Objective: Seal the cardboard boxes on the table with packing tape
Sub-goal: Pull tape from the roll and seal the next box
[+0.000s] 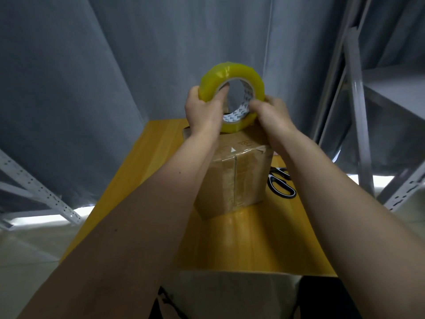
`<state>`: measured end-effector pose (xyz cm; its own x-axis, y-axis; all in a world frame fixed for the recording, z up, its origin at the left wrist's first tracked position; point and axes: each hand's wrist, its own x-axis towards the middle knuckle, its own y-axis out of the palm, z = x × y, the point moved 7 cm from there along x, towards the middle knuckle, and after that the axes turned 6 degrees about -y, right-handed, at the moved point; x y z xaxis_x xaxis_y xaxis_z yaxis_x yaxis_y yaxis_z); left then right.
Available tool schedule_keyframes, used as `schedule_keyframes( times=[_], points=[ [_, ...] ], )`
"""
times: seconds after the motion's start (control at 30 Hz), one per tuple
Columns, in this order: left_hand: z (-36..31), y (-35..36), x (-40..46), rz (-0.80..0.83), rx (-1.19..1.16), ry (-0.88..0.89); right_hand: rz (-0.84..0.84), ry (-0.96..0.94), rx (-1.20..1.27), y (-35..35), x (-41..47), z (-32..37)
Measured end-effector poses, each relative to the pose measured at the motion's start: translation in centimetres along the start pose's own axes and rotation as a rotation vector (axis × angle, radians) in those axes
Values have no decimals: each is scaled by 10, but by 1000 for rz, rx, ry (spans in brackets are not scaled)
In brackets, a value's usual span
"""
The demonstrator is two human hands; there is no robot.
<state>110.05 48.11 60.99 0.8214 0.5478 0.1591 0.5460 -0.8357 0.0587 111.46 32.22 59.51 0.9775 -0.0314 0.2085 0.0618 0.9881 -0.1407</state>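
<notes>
Tape roll (232,97), yellowish and glossy with a printed cardboard core, was held upright above the cardboard box (232,178) by 2 hands. Left hand (204,111) gripped the rim, 1 finger hooked through the core; right hand (271,116) curled around the roll's lower right edge. Box, brown, rectangular and already banded with clear tape, stood on the smooth yellow desk (253,240). Black-handled scissors (281,183) lay just right of the box.

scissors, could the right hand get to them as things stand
Probably yes, once free. The scissors lie in the open on the table, right of the box, just under the right hand, which now grips the tape.
</notes>
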Motion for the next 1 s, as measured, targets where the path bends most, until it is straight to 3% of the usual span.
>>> schedule_keyframes(
  times=[0.1,0.23,0.57,0.77,1.0],
  points=[
    [9,-2,1,-73,-103,-126,83,-3,-117,4,1,-7],
    [16,1,0,-68,-109,-250,70,2,-203,1,2,-8],
    [16,-1,0,-80,-124,-204,-25,29,-296,-1,7,-12],
    [31,-14,8,-196,-537,-375,-80,95,-146,-1,9,-19],
    [37,-10,7,-125,-619,-420,-65,-18,-331,0,5,-9]
  ],
)
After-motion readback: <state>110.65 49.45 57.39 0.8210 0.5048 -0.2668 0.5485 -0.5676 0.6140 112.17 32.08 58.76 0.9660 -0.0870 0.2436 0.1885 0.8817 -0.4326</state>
